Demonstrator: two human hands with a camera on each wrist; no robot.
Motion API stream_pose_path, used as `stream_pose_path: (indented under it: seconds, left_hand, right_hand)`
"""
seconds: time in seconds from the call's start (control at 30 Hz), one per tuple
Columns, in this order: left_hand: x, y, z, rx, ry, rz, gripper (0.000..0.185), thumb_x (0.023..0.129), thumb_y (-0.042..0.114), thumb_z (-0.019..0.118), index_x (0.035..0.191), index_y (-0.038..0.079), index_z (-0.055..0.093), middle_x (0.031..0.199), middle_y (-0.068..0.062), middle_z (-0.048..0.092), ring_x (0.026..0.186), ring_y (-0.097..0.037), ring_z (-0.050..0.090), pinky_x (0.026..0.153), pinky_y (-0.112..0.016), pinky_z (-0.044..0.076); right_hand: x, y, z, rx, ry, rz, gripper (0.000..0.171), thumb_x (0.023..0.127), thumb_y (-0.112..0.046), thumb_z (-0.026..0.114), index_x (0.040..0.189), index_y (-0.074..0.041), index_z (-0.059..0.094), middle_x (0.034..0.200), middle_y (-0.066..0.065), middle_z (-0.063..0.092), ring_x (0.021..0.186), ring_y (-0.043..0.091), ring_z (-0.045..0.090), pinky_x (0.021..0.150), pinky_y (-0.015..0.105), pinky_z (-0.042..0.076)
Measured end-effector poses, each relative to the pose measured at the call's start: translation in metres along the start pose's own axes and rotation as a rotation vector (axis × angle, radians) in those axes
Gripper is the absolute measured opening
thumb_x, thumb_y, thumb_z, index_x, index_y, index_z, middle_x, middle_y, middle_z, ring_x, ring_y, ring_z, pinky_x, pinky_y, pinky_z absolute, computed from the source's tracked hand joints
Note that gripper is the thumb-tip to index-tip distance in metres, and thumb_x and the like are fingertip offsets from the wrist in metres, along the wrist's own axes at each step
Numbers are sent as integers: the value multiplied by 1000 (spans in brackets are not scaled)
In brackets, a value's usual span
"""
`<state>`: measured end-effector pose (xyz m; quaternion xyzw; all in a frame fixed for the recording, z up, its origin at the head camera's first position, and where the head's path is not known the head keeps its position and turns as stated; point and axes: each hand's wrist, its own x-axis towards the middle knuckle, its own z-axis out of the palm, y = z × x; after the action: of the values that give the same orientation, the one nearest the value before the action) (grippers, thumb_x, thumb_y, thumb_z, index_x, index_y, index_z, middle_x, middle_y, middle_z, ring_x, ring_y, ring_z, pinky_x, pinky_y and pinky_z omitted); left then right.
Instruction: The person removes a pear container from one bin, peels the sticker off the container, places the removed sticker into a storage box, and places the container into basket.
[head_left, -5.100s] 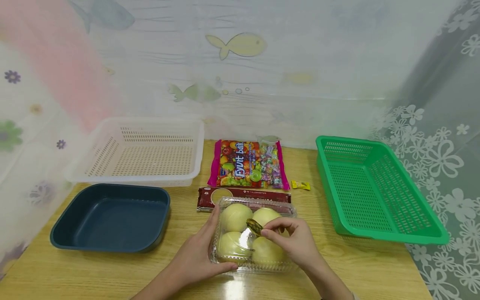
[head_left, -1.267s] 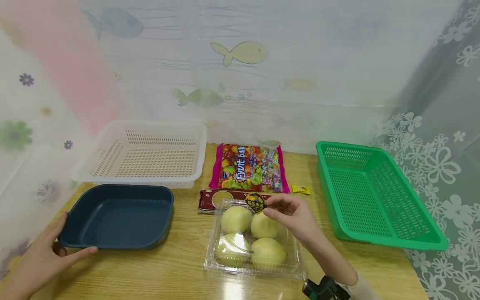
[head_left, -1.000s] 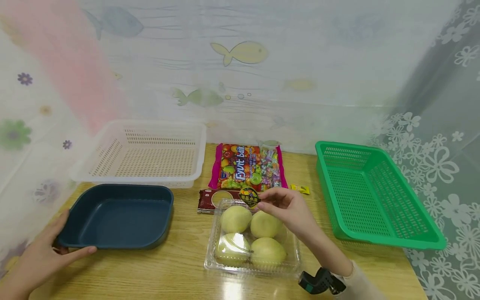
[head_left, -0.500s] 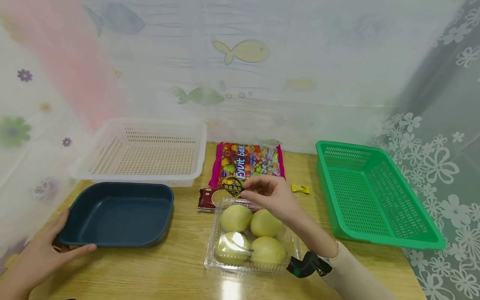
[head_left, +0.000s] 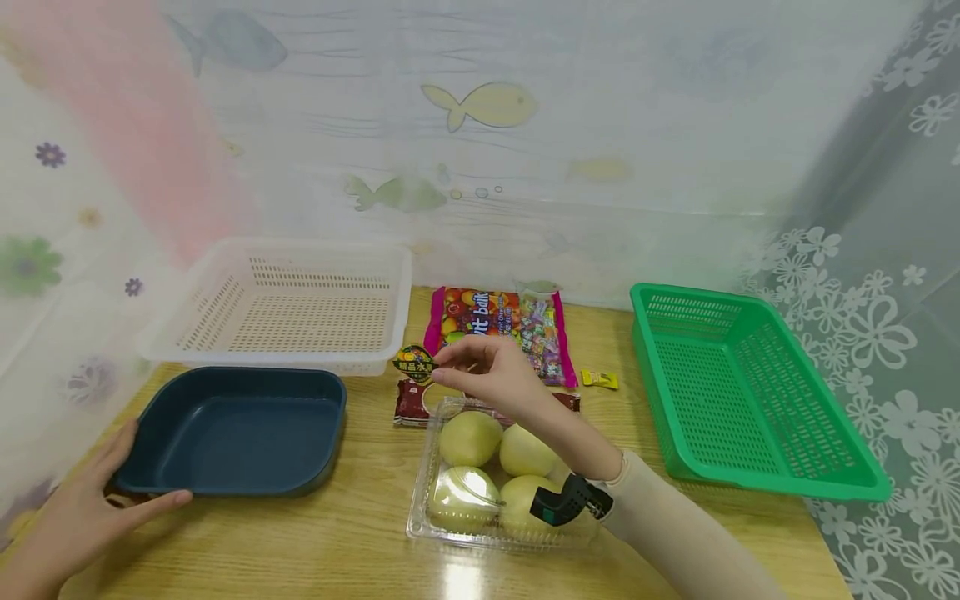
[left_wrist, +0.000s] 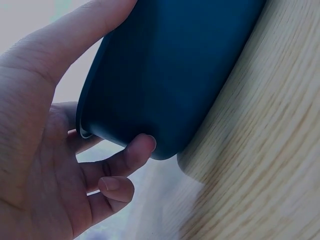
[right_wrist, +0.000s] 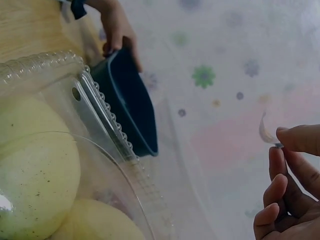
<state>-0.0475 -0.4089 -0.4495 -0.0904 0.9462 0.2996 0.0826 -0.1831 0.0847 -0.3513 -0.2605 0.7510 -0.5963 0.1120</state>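
Between thumb and index finger my right hand (head_left: 491, 375) pinches a small black-and-gold sticker (head_left: 413, 365) with printed characters. It hovers above the left end of a dark red spaghetti pack (head_left: 412, 402). In the right wrist view the sticker (right_wrist: 267, 132) appears pale and curved. My left hand (head_left: 82, 512) grips the near left corner of a dark blue basin (head_left: 240, 442), thumb along the rim. The left wrist view has the fingers against the outer wall. Under my right forearm sits a clear plastic box (head_left: 420, 521) of yellow-green round fruit (head_left: 471, 439), partly hidden.
A white perforated basket (head_left: 401, 325) stands behind the basin. On the right is a green basket (head_left: 675, 400). At the back lies a pink-edged candy bag (head_left: 542, 333), partly covered by my right hand, with a small yellow packet (head_left: 599, 380) beside it.
My left hand left the fruit box and took hold of the basin. My right hand lifted the sticker off the box area and carried it left, past the candy bag.
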Motion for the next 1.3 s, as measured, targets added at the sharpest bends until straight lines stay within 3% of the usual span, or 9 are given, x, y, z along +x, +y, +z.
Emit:
stream_pose_path:
  seconds: [0.1, 0.27, 0.4, 0.5, 0.63, 0.77, 1.0, 1.3]
  left_hand:
    - [0, 3, 0, -3, -9, -6, 127, 96, 51, 77, 163, 11, -22, 163, -41, -22, 95, -41, 72, 64, -33, 55]
    - [-1, 1, 0, -2, -5, -20, 128, 95, 53, 78, 163, 12, -22, 163, -41, -22, 93, -39, 73, 63, -34, 56]
    - [-1, 1, -1, 13, 4, -10, 128, 95, 53, 78, 164, 12, -21, 163, -42, -21, 94, -41, 73, 67, -46, 59]
    - [-1, 2, -2, 22, 11, -2, 128, 95, 52, 78, 164, 11, -20, 163, -42, -19, 96, -44, 72, 67, -42, 59]
    - [-2, 4, -3, 24, 17, -1, 127, 94, 52, 79, 165, 12, -19, 164, -41, -18, 98, -46, 71, 61, -26, 52]
    - [-1, 5, -3, 16, 20, 11, 127, 94, 51, 80, 166, 12, -17, 165, -40, -17, 100, -47, 70, 62, -24, 50]
    - [1, 3, -3, 3, 5, 15, 125, 95, 50, 79, 166, 13, -17, 166, -39, -18, 103, -48, 69, 62, -23, 51]
    - [1, -1, 1, -2, 40, 26, 126, 95, 47, 80, 166, 11, -16, 166, -40, -17, 97, -39, 69, 62, -22, 52]
  right_hand:
    - [9, 2, 7, -7, -9, -8, 16, 97, -11, 77, 112, -4, 79, 98, 3, 78, 88, 22, 72, 74, 32, 57]
    - [20, 3, 19, 8, -40, 24, 18, 98, -14, 78, 113, -5, 79, 96, 3, 78, 92, 31, 71, 73, 27, 53]
    - [28, 3, 26, 28, -68, 43, 18, 99, -18, 78, 113, -7, 79, 97, 3, 79, 87, 20, 72, 75, 28, 56]
    - [33, 4, 31, 42, -70, 27, 18, 99, -17, 78, 112, -6, 80, 97, 4, 79, 84, 14, 71, 76, 29, 58]
    - [38, 7, 39, 69, -67, 15, 18, 98, -14, 78, 113, -3, 79, 97, 7, 78, 81, 12, 70, 72, 28, 57]
    - [45, 9, 49, 60, -69, 9, 18, 98, -14, 78, 112, -3, 79, 97, 6, 79, 80, 11, 69, 70, 27, 55]
    - [58, 6, 71, 54, -115, 28, 19, 98, -16, 79, 113, -5, 80, 101, 4, 79, 94, 28, 72, 75, 23, 55]
    - [75, 12, 104, 81, -206, 49, 16, 97, -12, 79, 110, -2, 81, 98, 7, 79, 82, 4, 68, 72, 21, 54]
